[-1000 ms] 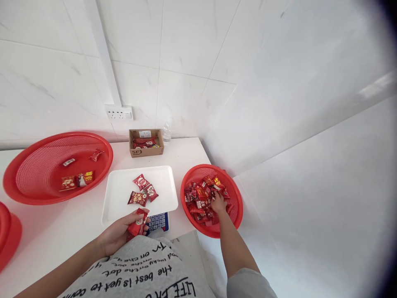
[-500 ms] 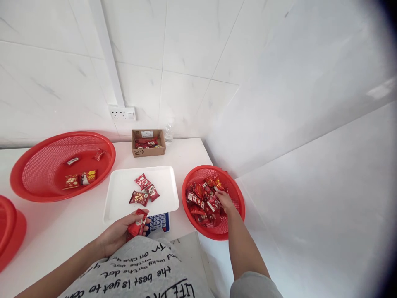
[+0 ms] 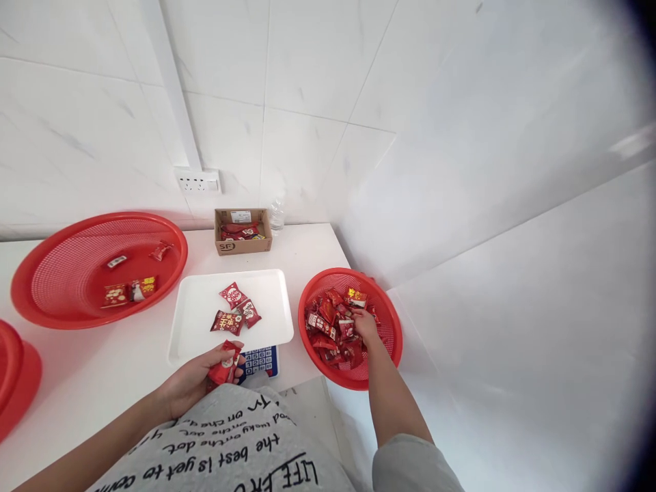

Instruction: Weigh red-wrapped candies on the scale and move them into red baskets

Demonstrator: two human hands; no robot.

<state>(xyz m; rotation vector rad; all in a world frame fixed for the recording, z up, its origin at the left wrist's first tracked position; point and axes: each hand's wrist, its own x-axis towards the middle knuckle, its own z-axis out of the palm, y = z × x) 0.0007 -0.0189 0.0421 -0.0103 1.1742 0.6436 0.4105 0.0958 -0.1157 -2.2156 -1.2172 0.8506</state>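
Observation:
Red wrapped snack packets [image 3: 222, 367] are gripped in my left hand [image 3: 192, 379], held just in front of the tray's near edge. My right hand [image 3: 365, 325] reaches into a red plastic basket [image 3: 394, 342] on the right. Its fingertips dip among a heap of small red snack packets [image 3: 322, 326], so what they touch or grip is partly hidden. On the white tray [image 3: 192, 301] three red packets [image 3: 236, 311] lie close together.
A large red basket [image 3: 51, 273] at the left holds several packets. Another red container [image 3: 20, 383] is cut off by the left edge. Behind the tray stand a cardboard box [image 3: 243, 244] of packets and a clear bottle [image 3: 277, 215]. A blue calculator [image 3: 261, 362] lies below the tray.
My right hand has shifted slightly within the basket, and packets around its fingers lie differently. My left hand still holds its packets. The view has tilted a little.

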